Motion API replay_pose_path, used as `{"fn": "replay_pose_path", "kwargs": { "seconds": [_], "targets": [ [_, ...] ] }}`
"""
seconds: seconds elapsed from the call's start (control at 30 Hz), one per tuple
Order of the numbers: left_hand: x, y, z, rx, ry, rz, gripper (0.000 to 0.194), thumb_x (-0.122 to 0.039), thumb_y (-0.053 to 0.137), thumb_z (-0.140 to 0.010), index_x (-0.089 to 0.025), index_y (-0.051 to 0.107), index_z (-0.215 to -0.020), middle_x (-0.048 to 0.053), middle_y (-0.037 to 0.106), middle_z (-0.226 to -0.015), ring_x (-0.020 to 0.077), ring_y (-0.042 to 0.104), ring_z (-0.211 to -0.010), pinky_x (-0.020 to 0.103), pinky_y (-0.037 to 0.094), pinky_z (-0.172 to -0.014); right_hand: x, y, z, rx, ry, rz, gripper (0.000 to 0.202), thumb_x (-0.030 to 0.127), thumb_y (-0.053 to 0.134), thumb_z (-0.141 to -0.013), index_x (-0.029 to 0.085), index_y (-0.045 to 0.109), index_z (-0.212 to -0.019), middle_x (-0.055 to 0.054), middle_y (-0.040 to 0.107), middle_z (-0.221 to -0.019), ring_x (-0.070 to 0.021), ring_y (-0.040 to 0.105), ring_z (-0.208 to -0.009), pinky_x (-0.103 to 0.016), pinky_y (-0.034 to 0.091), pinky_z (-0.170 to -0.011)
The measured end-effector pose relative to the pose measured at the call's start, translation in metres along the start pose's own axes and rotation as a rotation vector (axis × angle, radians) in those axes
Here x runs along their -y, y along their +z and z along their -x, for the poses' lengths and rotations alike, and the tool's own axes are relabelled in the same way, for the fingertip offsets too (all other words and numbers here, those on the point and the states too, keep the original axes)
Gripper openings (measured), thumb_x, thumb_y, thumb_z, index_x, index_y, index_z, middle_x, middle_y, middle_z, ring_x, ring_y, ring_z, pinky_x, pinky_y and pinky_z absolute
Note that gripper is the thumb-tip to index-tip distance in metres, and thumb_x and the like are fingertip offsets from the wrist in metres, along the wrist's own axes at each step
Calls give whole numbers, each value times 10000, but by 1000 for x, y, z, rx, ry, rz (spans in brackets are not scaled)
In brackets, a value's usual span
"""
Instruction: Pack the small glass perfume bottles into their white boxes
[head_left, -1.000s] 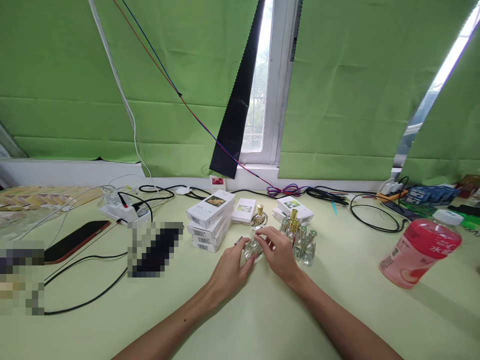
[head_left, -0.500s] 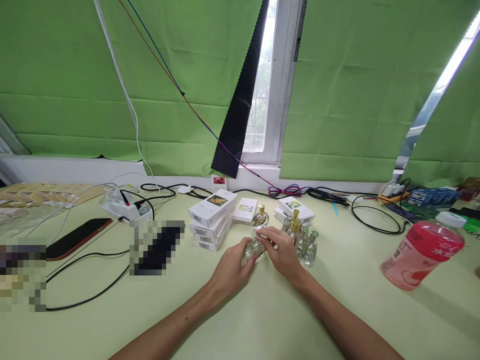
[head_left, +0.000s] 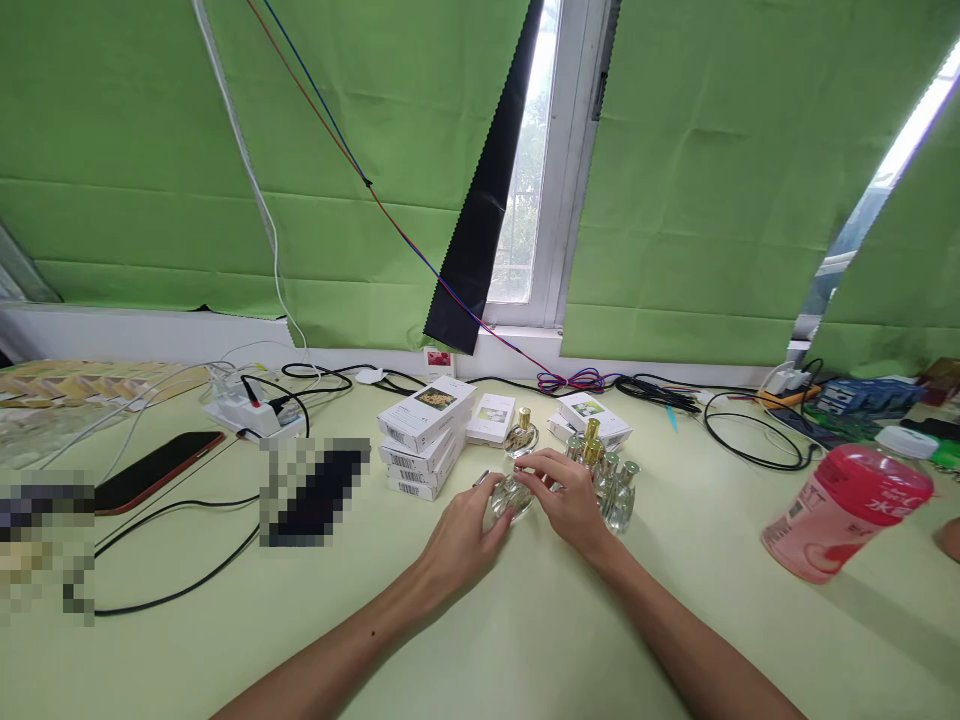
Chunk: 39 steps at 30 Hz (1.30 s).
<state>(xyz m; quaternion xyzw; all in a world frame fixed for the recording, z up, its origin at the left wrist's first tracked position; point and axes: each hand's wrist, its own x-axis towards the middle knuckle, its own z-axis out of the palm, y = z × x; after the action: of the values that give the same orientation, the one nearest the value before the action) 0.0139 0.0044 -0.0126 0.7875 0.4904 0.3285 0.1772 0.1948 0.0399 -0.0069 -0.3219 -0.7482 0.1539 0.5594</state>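
Observation:
My left hand (head_left: 466,522) is closed around a clear glass bottle (head_left: 512,497) low over the table. The fingertips of my right hand (head_left: 568,497) are pinched together at the top of that bottle, and whatever they grip is hidden. Just behind stands a round glass bottle with a gold top (head_left: 523,434). To the right of my right hand is a group of small glass bottles (head_left: 621,498), some with gold tops. Left of my left hand rises a stack of white boxes (head_left: 426,432).
More white boxes (head_left: 491,418) lie behind the bottles. A pink bottle (head_left: 840,512) stands at the right. Phones (head_left: 159,470), a power strip (head_left: 251,415) and black cables occupy the left. Cables run along the wall, below green curtains (head_left: 705,180).
Both hands stay at the same bottle with almost the same grip. A small dark tip now shows above my left fingers. The camera view has shifted slightly.

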Motion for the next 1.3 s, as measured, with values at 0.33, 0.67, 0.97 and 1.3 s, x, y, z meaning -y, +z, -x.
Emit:
{"fn": "replay_pose_path", "kwargs": {
  "seconds": [0.33, 0.67, 0.97, 1.3],
  "targets": [
    [-3, -2, 1, 2, -10, 9, 249, -286, 544, -962, -235, 586, -1202, 3, 709, -804, 186, 624, -636, 273, 382, -612, 2, 1, 4, -21, 42, 20, 151, 213, 667, -925, 207, 743, -1056, -50, 764, -931, -142, 650, -643, -245, 514, -528],
    [-2, 0, 0, 19, -19, 9, 258, -280, 529, -959, -217, 578, -1205, 20, 719, -862, 183, 619, -654, 283, 388, -617, -2, 5, 5, -35, -109, 34, 174, 169, 579, -978, 202, 733, -904, -74, 750, -916, -180, 703, -811, -251, 510, -590],
    [-2, 1, 0, -2, 0, 22, 250, -282, 531, -963, -216, 572, -1201, 25, 722, -880, 188, 629, -651, 284, 401, -625, -1, 1, 1, 95, -122, 127, 236, 157, 477, -1007, 205, 624, -828, -46, 600, -849, -165, 583, -752, -272, 479, -662],
    [-5, 2, 1, -15, -20, 27, 222, -286, 532, -960, -208, 576, -1163, 2, 675, -766, 184, 599, -621, 273, 372, -597, 6, 1, -3, 158, -146, 273, 239, 86, 441, -984, 208, 536, -802, -28, 508, -835, -158, 517, -707, -260, 433, -653]
  ]
}}
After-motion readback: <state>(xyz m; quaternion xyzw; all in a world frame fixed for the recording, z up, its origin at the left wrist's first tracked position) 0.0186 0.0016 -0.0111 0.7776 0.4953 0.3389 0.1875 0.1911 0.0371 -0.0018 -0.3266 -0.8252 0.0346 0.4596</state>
